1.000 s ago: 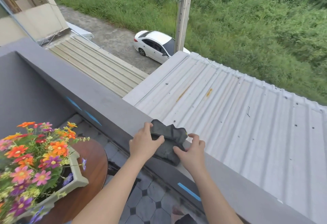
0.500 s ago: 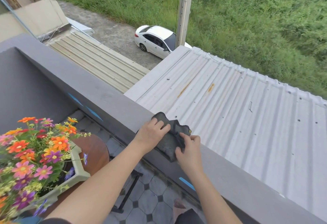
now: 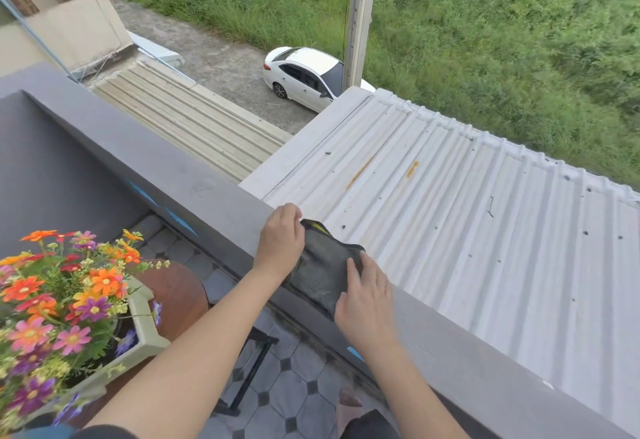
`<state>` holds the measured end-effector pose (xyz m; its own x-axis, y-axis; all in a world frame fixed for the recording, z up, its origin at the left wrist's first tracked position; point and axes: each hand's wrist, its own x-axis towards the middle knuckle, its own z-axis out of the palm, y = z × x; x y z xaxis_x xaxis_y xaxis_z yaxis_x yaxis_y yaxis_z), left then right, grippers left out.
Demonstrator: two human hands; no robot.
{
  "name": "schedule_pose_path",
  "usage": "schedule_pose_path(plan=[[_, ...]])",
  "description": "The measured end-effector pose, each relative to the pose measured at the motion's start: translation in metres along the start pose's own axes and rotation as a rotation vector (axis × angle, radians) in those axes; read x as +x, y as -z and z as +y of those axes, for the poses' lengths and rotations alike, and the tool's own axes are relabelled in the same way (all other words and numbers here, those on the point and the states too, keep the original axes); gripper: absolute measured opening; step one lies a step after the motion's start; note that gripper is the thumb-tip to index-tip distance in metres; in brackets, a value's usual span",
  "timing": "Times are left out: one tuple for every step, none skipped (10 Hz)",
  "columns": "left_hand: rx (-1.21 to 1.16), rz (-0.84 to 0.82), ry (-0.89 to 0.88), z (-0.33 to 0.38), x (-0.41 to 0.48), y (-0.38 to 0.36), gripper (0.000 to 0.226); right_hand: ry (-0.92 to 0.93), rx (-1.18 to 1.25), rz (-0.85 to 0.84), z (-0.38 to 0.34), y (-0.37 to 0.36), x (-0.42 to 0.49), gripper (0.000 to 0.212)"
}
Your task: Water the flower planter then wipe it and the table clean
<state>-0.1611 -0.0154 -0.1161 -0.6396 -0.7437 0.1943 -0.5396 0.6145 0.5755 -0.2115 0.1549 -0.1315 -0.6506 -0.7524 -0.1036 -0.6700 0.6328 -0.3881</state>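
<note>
My left hand (image 3: pixel 281 241) pinched the far edge of the dark cloth (image 3: pixel 323 270), fingers closed on it. My right hand (image 3: pixel 365 303) lay flat and open on its near side, pressing it onto the grey ledge (image 3: pixel 180 175) at the frame's centre. Below, in the lower left, the flower planter (image 3: pixel 143 329) stood on the round brown table (image 3: pixel 180 296), well apart from the cloth.

planter (image 3: pixel 145 331) cut by left edge, table (image 3: pixel 180 293) mostly hidden
</note>
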Motion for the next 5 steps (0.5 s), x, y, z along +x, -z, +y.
schedule_pose_path(plan=[[0.197, -0.178, -0.494, -0.003, -0.034, -0.015, 0.035, 0.033, -0.044, -0.119, -0.003, -0.001, 0.001, 0.065], [0.407, -0.339, -0.611, -0.021, -0.044, -0.019, 0.043, 0.056, -0.069, -0.164, 0.008, -0.007, 0.001, 0.078], [0.559, -0.484, -0.392, -0.038, -0.044, 0.002, 0.062, 0.07, -0.043, -0.173, 0.014, -0.005, 0.001, 0.096], [0.611, -0.527, -0.265, -0.044, -0.041, 0.01, 0.067, 0.059, -0.089, -0.209, 0.017, -0.004, -0.002, 0.1], [0.491, -0.448, 0.01, -0.035, -0.031, 0.026, 0.069, -0.004, -0.085, -0.203, 0.015, 0.006, -0.001, 0.098]])
